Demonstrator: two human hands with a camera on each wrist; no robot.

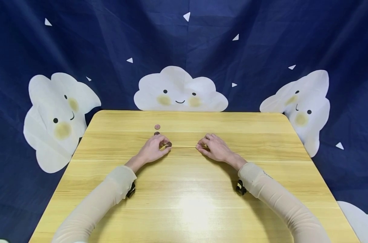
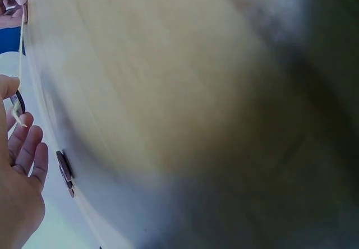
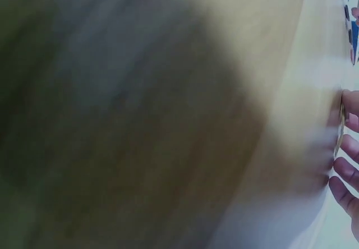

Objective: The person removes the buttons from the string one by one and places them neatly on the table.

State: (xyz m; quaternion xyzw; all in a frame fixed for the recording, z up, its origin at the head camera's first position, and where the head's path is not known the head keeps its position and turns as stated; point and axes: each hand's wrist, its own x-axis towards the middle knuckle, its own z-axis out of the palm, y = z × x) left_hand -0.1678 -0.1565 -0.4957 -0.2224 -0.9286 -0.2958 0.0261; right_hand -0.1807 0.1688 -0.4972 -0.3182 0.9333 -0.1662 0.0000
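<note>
My left hand [image 1: 154, 148] pinches a dark brown round button [image 1: 169, 144] between thumb and fingers. A thin yellow cord [image 1: 184, 146] runs from this button across to my right hand [image 1: 215, 147], whose fingertips pinch it. Beyond the button, in the left wrist view, a short pale cord end [image 2: 19, 119] sticks out near the fingers of my left hand [image 2: 22, 176]. Only the fingers of my right hand [image 3: 349, 167] show at the right wrist view's edge. A small reddish edge beside the right fingertips in the left wrist view is too small to identify.
A pinkish-brown button [image 1: 157, 127] and a dark brown button [image 1: 157, 133] lie on the wooden table [image 1: 184, 182], just beyond my left hand. The table's back edge meets a blue curtain [image 1: 184, 40] printed with clouds.
</note>
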